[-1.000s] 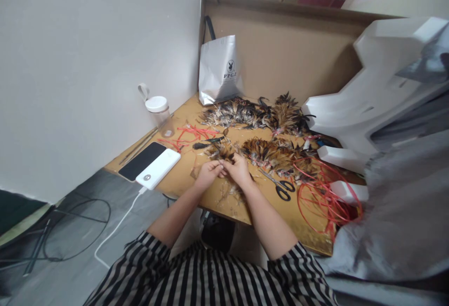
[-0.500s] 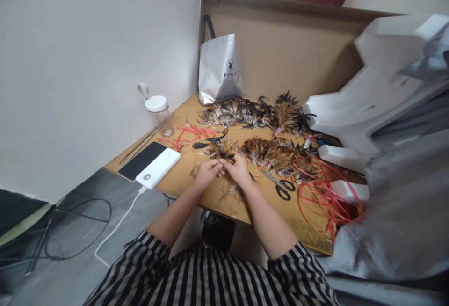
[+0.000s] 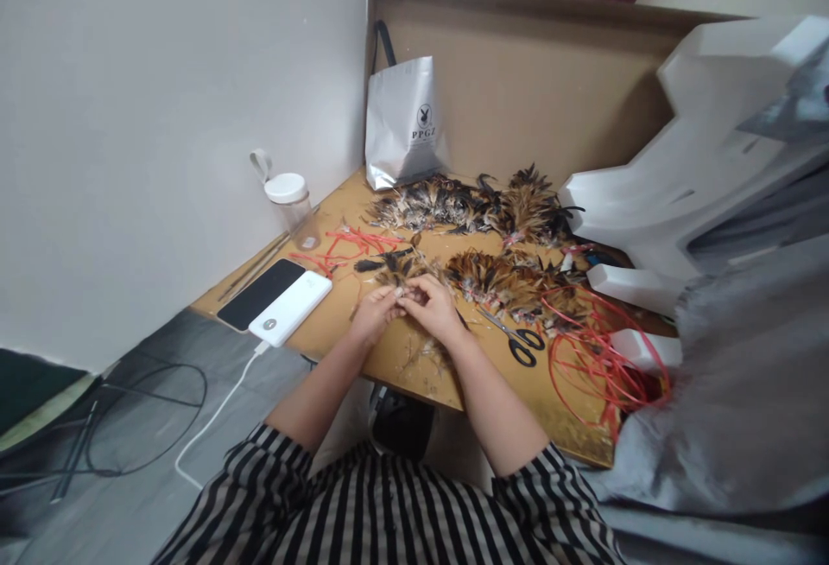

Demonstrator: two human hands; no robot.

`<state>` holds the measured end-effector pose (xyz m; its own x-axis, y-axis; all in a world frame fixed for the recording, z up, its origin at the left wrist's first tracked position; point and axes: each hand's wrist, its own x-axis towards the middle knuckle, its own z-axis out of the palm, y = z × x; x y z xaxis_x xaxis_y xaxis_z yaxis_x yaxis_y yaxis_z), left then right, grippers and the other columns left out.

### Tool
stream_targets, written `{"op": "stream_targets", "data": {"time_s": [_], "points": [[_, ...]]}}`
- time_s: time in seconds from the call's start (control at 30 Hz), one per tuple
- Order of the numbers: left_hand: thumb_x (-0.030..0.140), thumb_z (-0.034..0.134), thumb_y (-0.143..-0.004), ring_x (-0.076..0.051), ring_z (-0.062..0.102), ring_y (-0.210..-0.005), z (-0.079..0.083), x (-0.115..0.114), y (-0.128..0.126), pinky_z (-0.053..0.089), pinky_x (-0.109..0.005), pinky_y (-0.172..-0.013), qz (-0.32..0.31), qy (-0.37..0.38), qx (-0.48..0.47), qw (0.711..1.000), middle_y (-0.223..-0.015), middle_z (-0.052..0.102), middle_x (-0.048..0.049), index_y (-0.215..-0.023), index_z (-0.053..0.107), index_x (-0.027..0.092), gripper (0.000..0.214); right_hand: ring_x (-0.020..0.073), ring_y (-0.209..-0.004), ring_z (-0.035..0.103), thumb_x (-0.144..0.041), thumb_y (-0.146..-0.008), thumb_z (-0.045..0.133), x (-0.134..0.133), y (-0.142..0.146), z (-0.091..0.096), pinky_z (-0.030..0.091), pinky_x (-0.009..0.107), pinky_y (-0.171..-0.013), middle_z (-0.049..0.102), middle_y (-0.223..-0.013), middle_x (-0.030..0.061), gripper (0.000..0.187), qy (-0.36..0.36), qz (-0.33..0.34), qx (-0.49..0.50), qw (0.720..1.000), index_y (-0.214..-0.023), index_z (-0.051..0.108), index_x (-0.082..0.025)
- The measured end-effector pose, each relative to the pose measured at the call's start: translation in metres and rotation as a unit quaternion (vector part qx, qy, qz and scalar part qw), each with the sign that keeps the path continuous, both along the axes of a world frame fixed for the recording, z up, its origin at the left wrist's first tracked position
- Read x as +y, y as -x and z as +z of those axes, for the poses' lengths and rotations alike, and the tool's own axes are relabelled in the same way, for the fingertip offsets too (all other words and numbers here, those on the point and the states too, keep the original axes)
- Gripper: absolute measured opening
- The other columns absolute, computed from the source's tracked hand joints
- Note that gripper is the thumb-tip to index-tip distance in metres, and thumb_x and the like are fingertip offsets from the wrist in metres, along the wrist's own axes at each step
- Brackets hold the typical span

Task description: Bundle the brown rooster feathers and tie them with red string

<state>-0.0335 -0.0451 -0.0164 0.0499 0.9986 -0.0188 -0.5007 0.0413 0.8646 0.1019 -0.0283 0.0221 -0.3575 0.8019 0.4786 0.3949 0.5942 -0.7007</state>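
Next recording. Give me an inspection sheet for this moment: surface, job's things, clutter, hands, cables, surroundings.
Surface: wooden table, with feather scraps strewn near its front edge.
Job's things: small feather bundle pinched between both hands; feather piles lie behind it; red cord is coiled at the right.
Clutter: scissors, phone, power bank, lidded jar, silver bag.
Hands: left hand and right hand meet fingertip to fingertip on the bundle.
Cables: white cable hangs from the power bank; black cable loops on the floor.
Surroundings: white wall at left, brown board behind, white foam pieces and grey cloth at right.
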Motion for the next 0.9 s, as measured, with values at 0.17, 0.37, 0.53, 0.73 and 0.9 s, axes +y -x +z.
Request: {"op": "stream_targets", "data": {"time_s": [0.17, 0.37, 0.53, 0.73, 0.9], "points": [[0.030, 0.066, -0.069, -0.016, 0.063, -0.076, 0.0005, -0.0002, 0.0022, 0.048, -0.028, -0.071, -0.015, -0.005, -0.054, 0.998, -0.082, 0.067, -0.0105, -0.082, 0.064, 0.010, 0.024, 0.0185, -0.086, 0.052, -0.024, -0.075, 0.056, -0.0064, 0.0000, 0.0047, 0.040, 0.030, -0.077, 0.056, -0.093, 0.0067, 0.025, -0.086, 0.007, -0.099, 0.991, -0.100, 0.057, -0.020], [0.027, 0.066, -0.068, -0.019, 0.062, -0.084, 0.0000, -0.0003, 0.0007, 0.048, -0.032, -0.077, -0.026, -0.012, -0.054, 0.998, -0.085, 0.067, -0.0113, -0.081, 0.065, 0.009, 0.022, 0.0178, -0.083, 0.051, -0.025, -0.081, 0.049, -0.0045, -0.0003, -0.0011, 0.039, 0.030, -0.077, 0.056, -0.088, 0.0061, 0.016, -0.120, -0.028, -0.135, 0.983, -0.093, 0.058, -0.020], [0.027, 0.066, -0.069, -0.019, 0.061, -0.085, -0.0014, -0.0005, 0.0001, 0.048, -0.033, -0.078, -0.027, -0.013, -0.047, 0.998, -0.087, 0.067, -0.0110, -0.081, 0.065, 0.009, 0.022, 0.0181, -0.083, 0.051, -0.025, -0.083, 0.047, -0.0040, -0.0007, -0.0030, 0.038, 0.030, -0.076, 0.057, -0.085, 0.0063, 0.015, -0.133, -0.033, -0.143, 0.980, -0.090, 0.058, -0.020], [0.027, 0.065, -0.069, -0.019, 0.062, -0.084, -0.0010, -0.0002, 0.0007, 0.048, -0.033, -0.078, -0.030, -0.011, -0.044, 0.999, -0.086, 0.067, -0.0113, -0.082, 0.065, 0.009, 0.021, 0.0186, -0.085, 0.050, -0.026, -0.082, 0.047, -0.0056, -0.0017, 0.0006, 0.038, 0.030, -0.076, 0.056, -0.088, 0.0067, 0.017, -0.132, -0.027, -0.154, 0.979, -0.094, 0.058, -0.020], [0.028, 0.065, -0.069, -0.019, 0.062, -0.085, 0.0019, -0.0005, -0.0004, 0.047, -0.033, -0.079, -0.031, -0.003, -0.039, 0.999, -0.086, 0.067, -0.0112, -0.083, 0.065, 0.010, 0.023, 0.0191, -0.085, 0.050, -0.026, -0.081, 0.050, -0.0068, -0.0022, 0.0015, 0.037, 0.030, -0.074, 0.056, -0.089, 0.0067, 0.017, -0.129, -0.030, -0.167, 0.977, -0.096, 0.057, -0.020]]}}
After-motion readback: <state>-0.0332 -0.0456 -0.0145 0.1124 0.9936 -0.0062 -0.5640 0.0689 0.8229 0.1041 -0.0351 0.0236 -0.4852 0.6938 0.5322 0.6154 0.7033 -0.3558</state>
